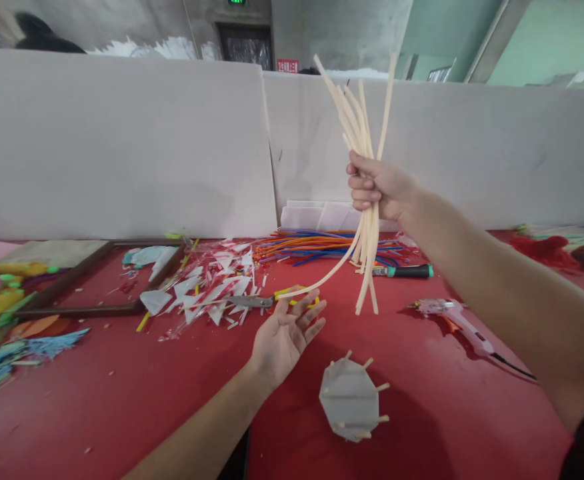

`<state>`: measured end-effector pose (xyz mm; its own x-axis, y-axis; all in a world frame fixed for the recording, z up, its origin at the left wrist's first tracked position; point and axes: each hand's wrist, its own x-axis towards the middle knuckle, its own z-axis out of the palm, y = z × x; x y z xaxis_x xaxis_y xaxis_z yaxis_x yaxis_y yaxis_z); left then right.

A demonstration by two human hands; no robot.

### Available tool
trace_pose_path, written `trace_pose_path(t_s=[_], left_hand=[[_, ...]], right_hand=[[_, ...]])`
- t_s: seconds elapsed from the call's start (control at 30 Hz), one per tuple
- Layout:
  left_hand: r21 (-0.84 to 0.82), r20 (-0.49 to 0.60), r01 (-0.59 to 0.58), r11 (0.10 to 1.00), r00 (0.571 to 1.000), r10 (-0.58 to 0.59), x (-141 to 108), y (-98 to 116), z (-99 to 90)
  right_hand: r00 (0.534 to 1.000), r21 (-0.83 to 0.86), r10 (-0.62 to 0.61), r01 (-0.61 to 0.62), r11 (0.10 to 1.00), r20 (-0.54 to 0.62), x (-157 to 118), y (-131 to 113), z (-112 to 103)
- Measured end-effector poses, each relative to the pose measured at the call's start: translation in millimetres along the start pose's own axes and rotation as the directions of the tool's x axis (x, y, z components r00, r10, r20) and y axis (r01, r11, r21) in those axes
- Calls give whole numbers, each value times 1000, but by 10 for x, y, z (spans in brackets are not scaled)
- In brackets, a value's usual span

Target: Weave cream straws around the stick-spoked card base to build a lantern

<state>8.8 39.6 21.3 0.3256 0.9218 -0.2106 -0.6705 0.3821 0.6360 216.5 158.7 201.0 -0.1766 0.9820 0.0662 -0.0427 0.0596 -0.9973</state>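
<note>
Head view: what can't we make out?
In the head view:
Pale stems: mid-length hidden by the right hand.
Yellow scissor handles: partly behind the left hand.
Pink tool: cable end hidden by the right arm.
Dark object, bottom: cut off by the frame edge.
Red sign: lettering too small.

I'm in a craft workshop: my red desk [172,393] carries a pink corded tool [465,327] and scattered scraps [217,283], with a bare concrete wall [132,23] and exit sign [237,2] behind it.
</note>
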Motion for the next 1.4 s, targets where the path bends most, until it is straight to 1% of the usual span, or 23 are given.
trace_pose_path(t_s=[0.07, 0.17, 0.23, 0.33, 0.47, 0.53, 0.57, 0.6, 0.63, 0.67, 0.7, 0.73, 0.77, 0.87, 0.93, 1.0, 1.1, 1.17, 1.2, 1.23, 1.27, 1.33, 1.4], left_hand=[[-60, -67, -2, 998, 998, -2, 6, 20, 20], [-55, -164, -75, 996, 984, 65, 24, 32, 28], [-14, -160, -94, 995, 983, 91, 30, 31, 23], [31, -126, -72, 997, 989, 75, 24, 19, 20], [71, -103, -89, 994, 990, 96, 8, 18, 33], [109, -91, -126, 986, 987, 136, 5, 28, 30], [134, -84, -147, 980, 984, 159, 6, 32, 24], [159, -79, -166, 973, 980, 180, 10, 34, 16], [183, -75, -183, 966, 977, 199, 17, 33, 6], [205, -73, -196, 959, 974, 215, 26, 28, -6], [225, -74, -207, 952, 971, 229, 35, 20, -18], [246, -75, -218, 945, 967, 242, 45, 8, -29], [269, -75, -231, 935, 963, 259, 51, -5, -38], [348, -56, -289, 892, 943, 327, 43, -40, -53], [410, -22, -331, 850, 928, 371, 14, -49, -48], [464, 22, -357, 811, 920, 392, -21, -46, -33], [492, 76, -382, 782, 914, 399, -46, -42, -15], [480, 98, -403, 780, 908, 408, -34, -47, -22], [469, 105, -414, 780, 903, 416, -21, -50, -32], [458, 108, -425, 781, 898, 425, -7, -53, -43], [446, 108, -435, 782, 894, 436, 7, -55, -56], [426, 97, -452, 784, 884, 457, 27, -57, -73], [382, 72, -430, 818, 896, 438, 30, -57, -75]], right_hand=[[999, 52, 19, -21, 998, 34, -27, 37, 33], [999, 104, 11, -16, 994, 52, -28, 61, 34], [1000, 56, -3, 1, 998, 31, -6, 98, -2], [999, -99, -15, 10, 995, -52, 47, 201, -115], [986, -180, -39, 9, 984, -163, 147, 289, -390], [946, -323, -136, 35, 946, -295, 191, 258, -540], [897, -458, -230, 35, 888, -377, 199, 230, -595], [845, -602, -334, 18, 799, -418, 193, 200, -627], [818, -725, -414, -6, 688, -399, 168, 177, -628], [820, -811, -455, -17, 585, -346, 123, 166, -594], [860, -921, -466, -12, 390, -209, 58, 172, -525], [922, -989, -386, 21, 144, -37, -25, 195, -424], [949, -993, -308, 89, 76, 61, -120, 233, -300], [958, -970, -156, 245, 14, 239, -416, 369, 111], [950, -954, -103, 299, 8, 296, -564, 419, 326], [949, -950, -67, 311, 22, 309, -651, 436, 455], [923, -917, 25, 378, 126, 384, -724, 484, 521], [867, -867, 125, 452, 209, 482, -772, 554, 526], [841, -851, 167, 475, 224, 514, -799, 592, 527], [825, -846, 200, 490, 210, 528, -825, 626, 528], [824, -852, 219, 493, 175, 522, -849, 652, 532], [847, -873, 217, 481, 78, 486, -880, 677, 553], [878, -891, 179, 454, -14, 445, -890, 681, 596]])
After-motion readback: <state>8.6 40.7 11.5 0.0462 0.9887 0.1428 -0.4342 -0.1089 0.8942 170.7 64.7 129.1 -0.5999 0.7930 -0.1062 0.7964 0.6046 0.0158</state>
